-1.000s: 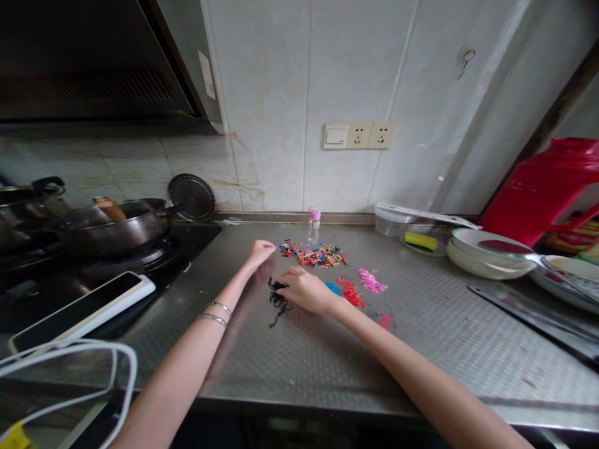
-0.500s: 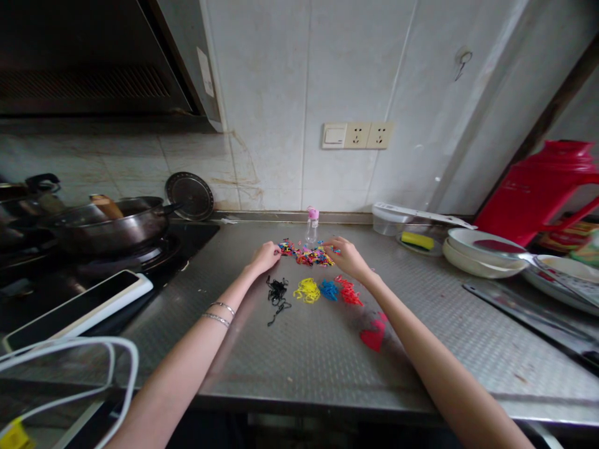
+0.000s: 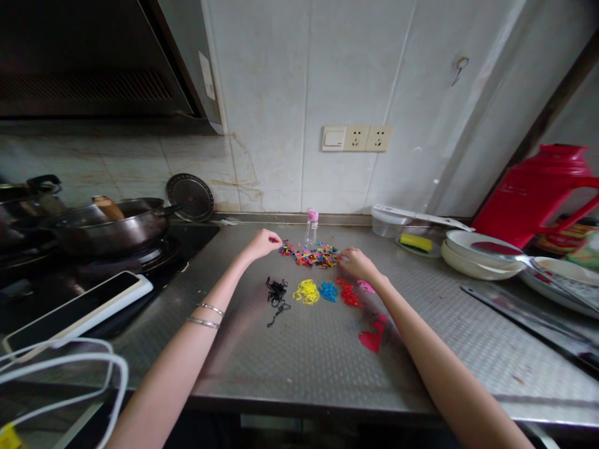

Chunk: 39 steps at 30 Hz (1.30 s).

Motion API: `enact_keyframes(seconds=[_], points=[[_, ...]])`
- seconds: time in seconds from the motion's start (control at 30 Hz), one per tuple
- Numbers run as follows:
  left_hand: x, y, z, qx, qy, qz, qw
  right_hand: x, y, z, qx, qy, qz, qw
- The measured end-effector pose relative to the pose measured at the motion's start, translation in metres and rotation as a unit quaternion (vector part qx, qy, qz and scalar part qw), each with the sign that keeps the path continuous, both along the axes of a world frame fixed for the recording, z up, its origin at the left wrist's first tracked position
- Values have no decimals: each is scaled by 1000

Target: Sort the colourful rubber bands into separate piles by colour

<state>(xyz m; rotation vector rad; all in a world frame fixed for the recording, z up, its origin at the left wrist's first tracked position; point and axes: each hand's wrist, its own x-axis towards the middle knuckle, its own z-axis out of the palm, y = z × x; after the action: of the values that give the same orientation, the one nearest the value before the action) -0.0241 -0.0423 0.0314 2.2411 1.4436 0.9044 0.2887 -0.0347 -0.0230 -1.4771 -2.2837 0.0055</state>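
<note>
A mixed heap of small coloured rubber bands (image 3: 312,256) lies on the metal counter. My left hand (image 3: 262,245) is at the heap's left end with thumb and fingers drawn together; whatever is between them is too small to tell. At the right end, my right hand (image 3: 358,264) has its fingertips pinched against the heap, and I cannot make out what they hold. Nearer to me are single-colour piles: black bands (image 3: 277,291), yellow bands (image 3: 306,292), blue bands (image 3: 328,290), red bands (image 3: 349,293) and a few pink bands (image 3: 365,286) beside my right wrist.
A small clear bottle with a pink top (image 3: 311,227) stands behind the heap. A red heart-marked clear bag (image 3: 373,335) lies near my right forearm. Bowls (image 3: 482,255), a knife (image 3: 528,321) and a red thermos (image 3: 533,196) are rightward; a pan (image 3: 112,231) and white cable (image 3: 119,380) leftward.
My left hand has shifted slightly left and up. My right hand has moved right and lower, to the heap's right end, and the pink bands by its wrist now show more fully.
</note>
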Motion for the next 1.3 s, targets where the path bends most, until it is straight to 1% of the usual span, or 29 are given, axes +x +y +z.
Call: enact_keyframes(seconds=[0.07,0.1,0.17,0.2,0.3,0.43,0.57,0.63,0.7,0.8,0.87,0.97,1.1,1.3], points=[[-2,-12,10,-40,12,-54,998,3,2,-2,0,0,20,1000],[-3,-19,12,-65,29,-81,994,3,3,-3,-1,5,36,999],[-4,-31,12,-110,57,-115,986,4,5,-6,2,21,61,998],[-4,-36,10,-125,63,-119,983,3,5,-6,5,30,69,997],[-5,-41,-1,-132,48,-103,985,1,4,-8,14,42,82,996],[-7,-34,-15,-125,5,-82,989,-2,-2,-6,24,42,69,996],[-7,-31,-18,-112,-30,-62,991,-10,-9,6,41,68,48,996],[-4,-32,-17,-103,-50,-57,992,-20,-14,14,38,106,69,991],[0,-36,-15,-95,-66,-55,992,-36,-23,23,17,160,113,981],[9,-42,-13,-88,-80,-55,991,-63,-38,30,-58,236,181,953],[14,-45,-12,-86,-87,-62,990,-78,-46,30,-100,264,223,933],[21,-50,-11,-88,-94,-74,989,-90,-52,24,-113,268,256,922],[24,-53,-10,-99,-87,-72,989,-93,-51,16,-90,262,260,925],[18,-52,-11,-123,-81,-74,986,-94,-48,11,-70,250,239,936]])
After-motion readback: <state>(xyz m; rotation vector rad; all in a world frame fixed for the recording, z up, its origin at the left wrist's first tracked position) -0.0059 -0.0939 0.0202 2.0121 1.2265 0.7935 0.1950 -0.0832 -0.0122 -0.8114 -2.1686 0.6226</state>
